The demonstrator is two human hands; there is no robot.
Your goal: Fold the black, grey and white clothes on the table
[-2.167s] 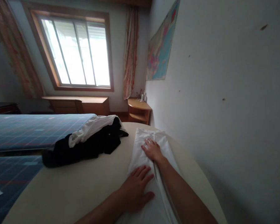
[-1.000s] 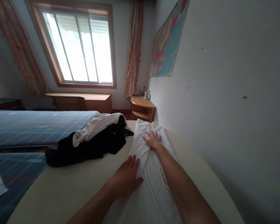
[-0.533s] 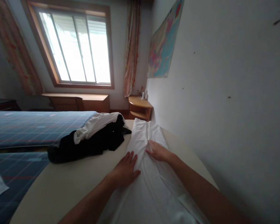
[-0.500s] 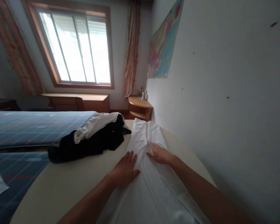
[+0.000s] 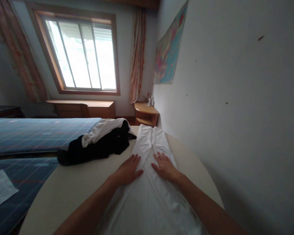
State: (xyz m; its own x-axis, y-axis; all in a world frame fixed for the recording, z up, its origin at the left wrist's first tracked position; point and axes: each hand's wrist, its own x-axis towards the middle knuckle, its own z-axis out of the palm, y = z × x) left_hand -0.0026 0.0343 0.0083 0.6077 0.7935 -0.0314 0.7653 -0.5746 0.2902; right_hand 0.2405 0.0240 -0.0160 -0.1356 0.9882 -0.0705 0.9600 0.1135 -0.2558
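A long white garment [image 5: 149, 195] lies stretched away from me over the round cream table [image 5: 71, 195], its far end narrower and split by a central crease. My left hand [image 5: 129, 169] rests on its left edge, fingers spread. Flat on the right half of the cloth, my right hand [image 5: 165, 167] has its fingers apart too. Neither hand grips anything. The kind of garment cannot be made out.
Left of the garment, black clothing [image 5: 100, 148] and a white garment [image 5: 104, 130] lie in a heap. Blue plaid mattresses [image 5: 39, 133] adjoin the table, with a white sheet [image 5: 1, 189] on the nearer one. A wall [image 5: 247, 140] borders the right side; a corner shelf [image 5: 147, 109] stands beyond.
My right hand has gone from fingers gathered near the central crease to lying flat, fingers spread. My left hand stays on the left edge. The view has shifted slightly.
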